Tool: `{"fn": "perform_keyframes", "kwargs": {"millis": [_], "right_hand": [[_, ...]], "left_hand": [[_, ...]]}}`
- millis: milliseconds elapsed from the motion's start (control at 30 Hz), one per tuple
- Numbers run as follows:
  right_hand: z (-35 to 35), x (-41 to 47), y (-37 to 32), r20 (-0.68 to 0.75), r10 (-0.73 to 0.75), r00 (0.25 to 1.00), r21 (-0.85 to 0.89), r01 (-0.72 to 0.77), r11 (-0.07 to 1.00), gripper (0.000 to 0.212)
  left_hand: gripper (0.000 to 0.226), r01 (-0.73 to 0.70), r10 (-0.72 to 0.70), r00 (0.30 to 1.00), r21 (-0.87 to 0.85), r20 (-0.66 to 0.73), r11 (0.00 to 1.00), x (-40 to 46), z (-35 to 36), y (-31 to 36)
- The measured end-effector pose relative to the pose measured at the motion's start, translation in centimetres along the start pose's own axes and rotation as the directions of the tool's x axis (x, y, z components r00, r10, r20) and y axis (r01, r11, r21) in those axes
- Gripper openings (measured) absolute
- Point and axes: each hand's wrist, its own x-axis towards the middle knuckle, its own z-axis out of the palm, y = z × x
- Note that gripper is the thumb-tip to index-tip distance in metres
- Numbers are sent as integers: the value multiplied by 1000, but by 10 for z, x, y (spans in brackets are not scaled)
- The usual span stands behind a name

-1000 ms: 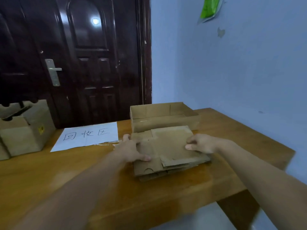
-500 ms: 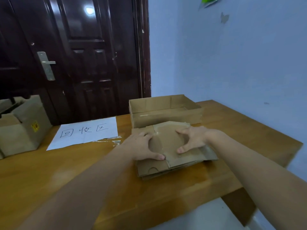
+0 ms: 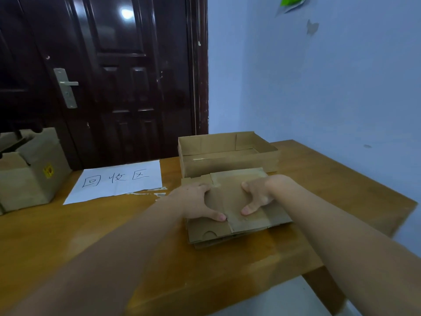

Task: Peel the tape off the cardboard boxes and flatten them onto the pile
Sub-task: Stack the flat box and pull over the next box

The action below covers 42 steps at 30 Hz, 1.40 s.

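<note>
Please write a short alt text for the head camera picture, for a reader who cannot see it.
Two hands, the left hand and the right hand, press flat on a pile of flattened cardboard on a wooden table. Behind the pile stands an open cardboard box; to the left lie a white paper sign and another box, before a dark door.

Flattened brown cardboard pile (image 3: 237,222) lies flat on table; open shallow box (image 3: 227,153) just behind.
</note>
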Motion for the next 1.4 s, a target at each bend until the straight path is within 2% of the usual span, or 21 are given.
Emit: {"fn": "perform_keyframes", "kwargs": {"millis": [167,333,433,500,633,800,1067,1233,1400], "right_hand": [[9,-12,-4,-65,-18,998,-21,17,1000,106],[23,-38,-6,-149,-74,986,14,77,997,83],[22,-52,-9,-182,-115,977,2,117,993,76],[15,-60,-16,-245,-148,958,32,161,986,70],[-9,-79,-59,-448,-234,863,69,294,953,55],[-38,-73,-136,-581,-354,733,22,448,894,57],[-86,-42,-285,-566,-574,592,-99,642,760,62],[-112,-25,-370,-514,-661,547,-150,701,697,66],[-144,0,-430,-502,-693,518,-188,717,671,69]], "left_hand": [[121,4,-4,1000,3,21,1000,-2,1,0],[118,-58,56,998,111,28,992,-10,3,-1],[100,-112,122,992,181,-41,977,-20,-2,8],[84,-167,185,978,169,-97,971,-32,-8,11],[72,-181,192,963,73,-190,981,-65,-27,-16],[65,-53,62,957,41,-283,998,-123,-57,-87],[69,269,-231,915,72,-331,960,-221,-79,-227],[72,429,-392,861,50,-323,902,-252,-88,-295],[72,485,-427,826,77,-368,871,-247,-104,-353]]}}
